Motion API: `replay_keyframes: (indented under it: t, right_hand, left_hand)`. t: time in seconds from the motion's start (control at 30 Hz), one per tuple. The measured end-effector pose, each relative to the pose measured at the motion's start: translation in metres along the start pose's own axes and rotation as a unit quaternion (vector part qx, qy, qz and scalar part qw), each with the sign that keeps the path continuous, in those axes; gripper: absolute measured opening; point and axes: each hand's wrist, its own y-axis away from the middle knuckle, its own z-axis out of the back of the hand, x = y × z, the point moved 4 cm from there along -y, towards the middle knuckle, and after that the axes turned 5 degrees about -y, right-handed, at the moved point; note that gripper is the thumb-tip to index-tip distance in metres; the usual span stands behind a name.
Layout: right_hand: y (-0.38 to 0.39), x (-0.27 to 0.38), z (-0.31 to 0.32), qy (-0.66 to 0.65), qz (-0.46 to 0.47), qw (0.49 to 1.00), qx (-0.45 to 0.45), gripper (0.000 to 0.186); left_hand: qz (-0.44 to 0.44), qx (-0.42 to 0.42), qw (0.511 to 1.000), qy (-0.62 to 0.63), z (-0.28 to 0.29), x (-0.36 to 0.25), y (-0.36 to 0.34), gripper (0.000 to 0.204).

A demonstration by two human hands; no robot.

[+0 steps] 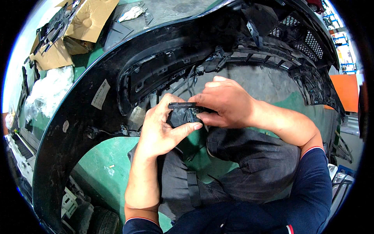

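In front of my lap, both hands are on a small black plastic part point(177, 116) with a flat bar along its top. My left hand point(159, 132) grips it from the left, thumb across its lower side. My right hand point(226, 104) is closed at its right end, fingers and thumb pinched near a small cylindrical bit; the fingers hide some of the contact. A large black car bumper point(74, 111) curves around me, inner side toward me, with a pale label point(100, 94) on its left part. Black wiring point(191, 78) runs along its inner face behind my hands.
Torn cardboard point(87, 23) and crumpled clear plastic wrap point(50, 93) lie to the left. A pale glove point(132, 13) is on the floor beyond the bumper. A tire point(105, 221) sits at lower left. An orange panel point(346, 91) stands at the right.
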Motion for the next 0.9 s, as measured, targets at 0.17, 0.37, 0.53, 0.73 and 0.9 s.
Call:
replay_keyframes:
  t: [0.17,0.37,0.53,0.73,0.9]
  right_hand:
    - [0.0005,-0.001,-0.0018,-0.001,-0.012,1.0,0.006,0.038]
    - [-0.0003,0.0003,-0.0019,-0.008,-0.011,1.0,0.002,0.036]
    - [0.0021,-0.0009,-0.0025,-0.009,0.002,1.0,-0.011,0.041]
    - [0.0024,0.0003,-0.0043,0.001,-0.003,1.0,-0.005,0.042]
    - [-0.0004,-0.0033,-0.0036,-0.018,-0.007,1.0,-0.016,0.039]
  left_hand:
    - [-0.003,-0.015,1.0,0.01,-0.0007,-0.0024,-0.0007,0.049]
    - [-0.011,-0.023,0.999,0.03,-0.002,0.0067,-0.0009,0.045]
    - [-0.022,-0.026,0.999,0.025,-0.0022,0.0075,-0.0015,0.044]
    - [-0.006,-0.023,0.999,0.034,-0.0018,0.0013,0.0001,0.042]
    - [0.019,-0.02,0.997,0.076,-0.0037,0.0051,0.0002,0.042]
